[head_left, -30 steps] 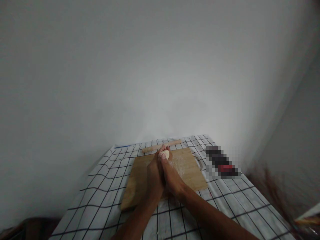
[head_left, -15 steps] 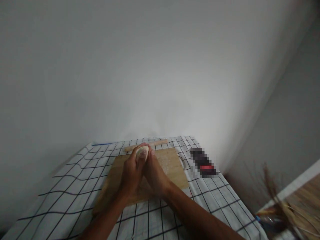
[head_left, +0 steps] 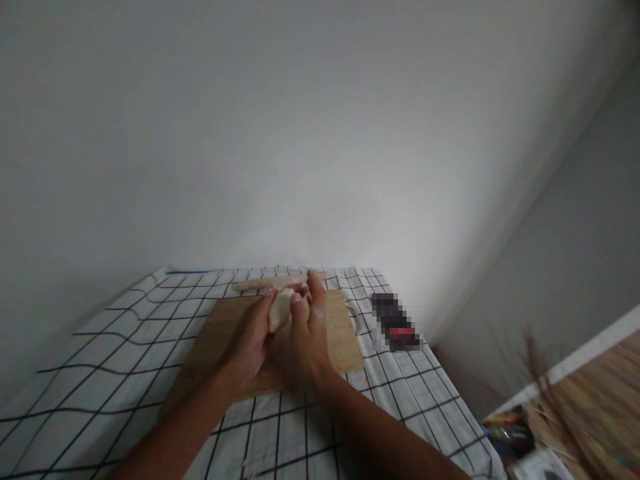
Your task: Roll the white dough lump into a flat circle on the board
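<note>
Both of my hands hold a pale lump of dough (head_left: 279, 309) a little above a wooden board (head_left: 220, 333). My left hand (head_left: 249, 343) cups the dough from the left and below. My right hand (head_left: 303, 337) presses against its right side, thumb on the dough and fingers raised. A wooden rolling pin (head_left: 273, 282) lies along the board's far edge, just beyond my fingertips.
The board lies on a table covered with a white cloth with black checks (head_left: 125, 333). A pixelated dark and red object (head_left: 395, 321) lies right of the board. A plain wall stands behind. Dry stalks and clutter (head_left: 555, 407) show at the lower right, off the table.
My hands have gone from pressed palm to palm around the dough to opening around it, so more of it shows. The view has swung right, shifting table and board leftward.
</note>
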`<state>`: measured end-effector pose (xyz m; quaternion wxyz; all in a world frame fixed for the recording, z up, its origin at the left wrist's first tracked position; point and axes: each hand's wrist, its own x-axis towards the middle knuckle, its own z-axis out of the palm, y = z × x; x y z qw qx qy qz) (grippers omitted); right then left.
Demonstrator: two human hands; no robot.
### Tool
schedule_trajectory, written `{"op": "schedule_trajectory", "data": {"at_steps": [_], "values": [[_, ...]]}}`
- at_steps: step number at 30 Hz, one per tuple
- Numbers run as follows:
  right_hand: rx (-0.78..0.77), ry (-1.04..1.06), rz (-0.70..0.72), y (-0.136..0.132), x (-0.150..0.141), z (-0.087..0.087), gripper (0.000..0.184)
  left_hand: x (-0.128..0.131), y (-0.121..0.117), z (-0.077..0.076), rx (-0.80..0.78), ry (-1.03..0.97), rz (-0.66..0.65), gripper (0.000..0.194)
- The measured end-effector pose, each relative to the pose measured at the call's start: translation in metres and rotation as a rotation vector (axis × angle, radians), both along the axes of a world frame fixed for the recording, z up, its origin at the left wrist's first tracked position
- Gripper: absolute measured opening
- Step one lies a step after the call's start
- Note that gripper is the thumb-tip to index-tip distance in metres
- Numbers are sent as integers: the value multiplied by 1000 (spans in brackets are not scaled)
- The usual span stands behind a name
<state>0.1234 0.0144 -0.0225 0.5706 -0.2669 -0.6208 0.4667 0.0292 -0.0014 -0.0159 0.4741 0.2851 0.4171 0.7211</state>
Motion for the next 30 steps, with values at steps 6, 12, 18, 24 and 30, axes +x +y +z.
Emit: {"op": "schedule_trajectory", "data": {"at_steps": [6, 12, 18, 24, 30], "values": [[317, -186, -94, 6, 5, 1, 58, 15, -13, 5, -69, -361, -241, 53], [125, 20, -73, 18, 4, 4, 24, 20, -14, 12, -60, -421, -329, 58], [-281, 312, 70, 40, 13, 18, 25, 2, -4, 7, 38, -256, -34, 55], [-476, 360, 176, 38, 9, 17, 44, 11, -3, -1, 67, -130, -57, 52], [-101, 88, 85, 20, 10, 8, 50, 25, -2, -6, 28, -136, 3, 46]]}}
